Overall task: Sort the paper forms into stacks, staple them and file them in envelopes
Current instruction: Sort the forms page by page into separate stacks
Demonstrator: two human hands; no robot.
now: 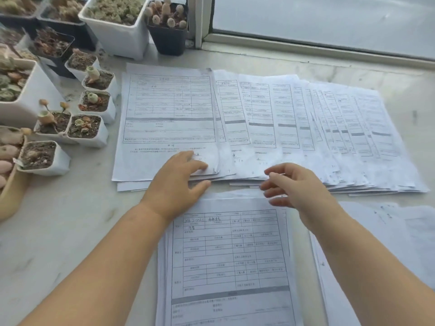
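Several printed paper forms lie fanned out in a row [294,128] across the pale marble sill, the leftmost sheet [169,118] fully showing. A neat stack of forms [230,260] lies close to me, and a third pile [388,243] sits at the right edge. My left hand [176,182] rests flat with its fingertips on the bottom right corner of the leftmost sheet. My right hand [296,187] hovers over the gap between the fan and the near stack, fingers curled and apart, holding nothing.
Many small pots of succulents [94,100] crowd the left side and back left corner, some white [117,27], some dark [168,31]. A window frame [306,48] runs along the back. Bare marble [70,220] shows at the near left.
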